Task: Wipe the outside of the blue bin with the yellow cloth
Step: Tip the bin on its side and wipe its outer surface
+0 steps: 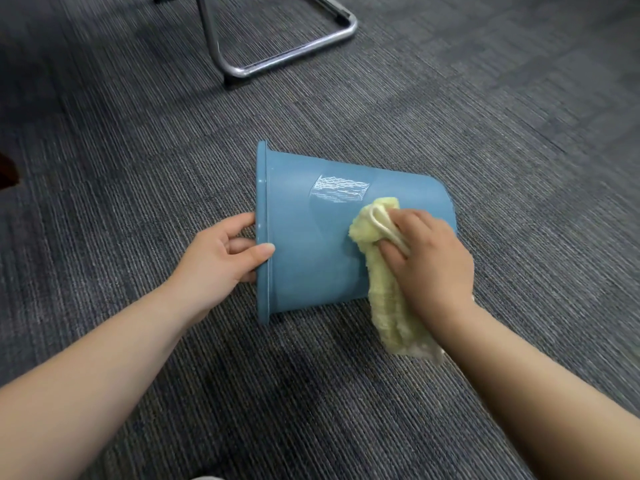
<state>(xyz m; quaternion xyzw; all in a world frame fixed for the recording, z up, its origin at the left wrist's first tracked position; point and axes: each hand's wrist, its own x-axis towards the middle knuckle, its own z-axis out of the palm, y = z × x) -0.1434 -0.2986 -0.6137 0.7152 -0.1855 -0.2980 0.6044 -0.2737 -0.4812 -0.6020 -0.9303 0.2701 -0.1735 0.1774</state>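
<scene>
The blue bin [311, 244] lies on its side on the grey carpet, with its rim to the left and its base to the right. A worn label patch shows on its upper wall. My left hand [225, 254] grips the rim, thumb on the outer wall and fingers curled inside the mouth. My right hand [429, 258] holds the bunched yellow cloth [384, 289] and presses it against the bin's outer wall near the base. The cloth's loose end hangs down onto the carpet below my wrist.
Grey striped carpet [346, 393] covers the whole floor. A chrome tubular chair base [277, 60] stands behind the bin at the top of the view. A dark brown object [7, 168] shows at the left edge.
</scene>
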